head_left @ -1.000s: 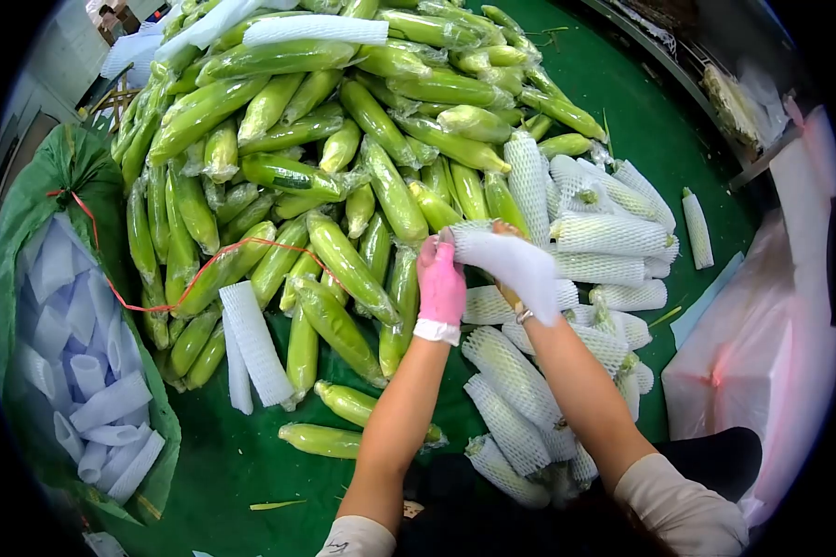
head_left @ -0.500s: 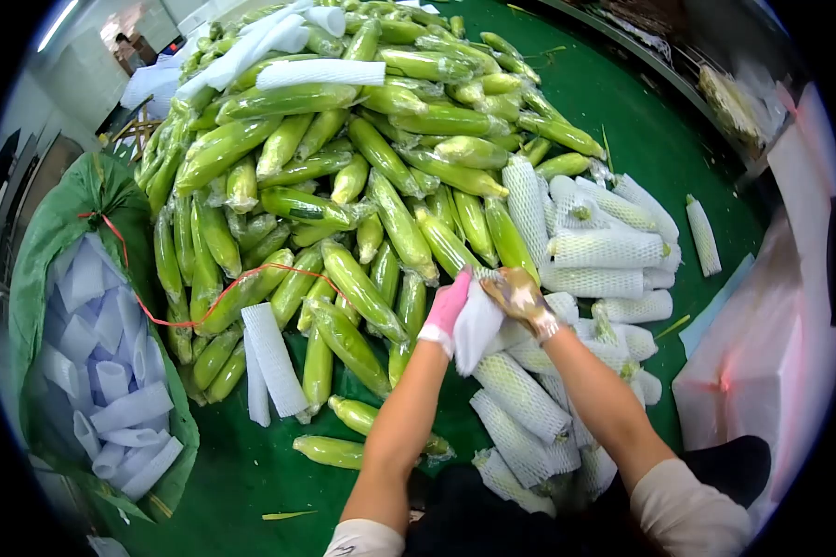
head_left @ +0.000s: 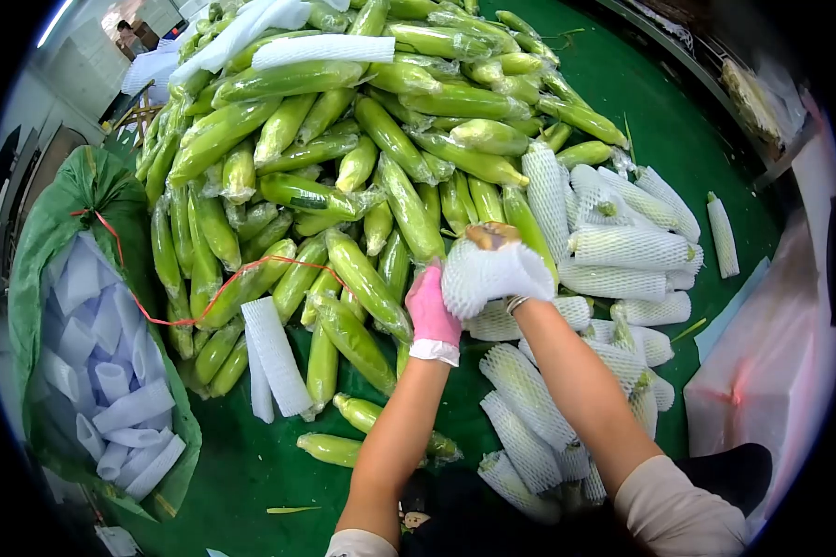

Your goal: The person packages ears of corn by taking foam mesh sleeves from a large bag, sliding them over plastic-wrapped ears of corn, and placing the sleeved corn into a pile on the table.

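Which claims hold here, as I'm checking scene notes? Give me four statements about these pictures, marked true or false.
1. The left hand is gloved in pink. True.
2. The green sack is filled with green produce. False: white tubes fill its opening.
3. A white mesh sleeve hides part of the right hand. True.
4. The red string lies on that sleeve. False: it crosses the green produce.
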Demonstrator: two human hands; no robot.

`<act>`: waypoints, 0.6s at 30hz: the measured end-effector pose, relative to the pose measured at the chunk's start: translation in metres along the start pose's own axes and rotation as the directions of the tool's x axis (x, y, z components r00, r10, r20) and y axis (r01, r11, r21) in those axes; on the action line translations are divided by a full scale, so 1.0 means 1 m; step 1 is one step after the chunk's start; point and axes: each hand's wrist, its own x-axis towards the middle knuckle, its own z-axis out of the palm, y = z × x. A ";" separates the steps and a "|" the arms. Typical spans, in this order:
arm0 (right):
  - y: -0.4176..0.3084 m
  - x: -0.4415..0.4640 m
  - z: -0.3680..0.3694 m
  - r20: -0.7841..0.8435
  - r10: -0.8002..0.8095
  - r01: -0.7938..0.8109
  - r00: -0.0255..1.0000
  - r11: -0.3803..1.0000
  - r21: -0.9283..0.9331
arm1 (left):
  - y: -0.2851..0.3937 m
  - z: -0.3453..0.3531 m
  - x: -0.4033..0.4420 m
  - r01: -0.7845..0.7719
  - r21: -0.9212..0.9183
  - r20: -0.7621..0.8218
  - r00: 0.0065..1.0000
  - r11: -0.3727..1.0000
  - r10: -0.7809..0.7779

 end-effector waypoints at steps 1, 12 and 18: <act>0.000 0.003 -0.003 0.010 -0.200 0.190 0.980 0.912 -0.364 | 0.003 0.009 0.002 -0.013 -0.061 0.013 1.000 0.998 0.014; 0.056 0.078 -0.030 -0.246 -0.376 -0.064 0.893 0.435 -0.898 | -0.018 0.019 0.094 -0.358 0.933 0.314 0.782 -0.025 0.539; -0.047 -0.033 -0.020 0.301 0.243 -0.328 0.922 0.903 0.278 | -0.021 0.000 0.037 -0.144 0.164 0.239 0.966 0.976 0.102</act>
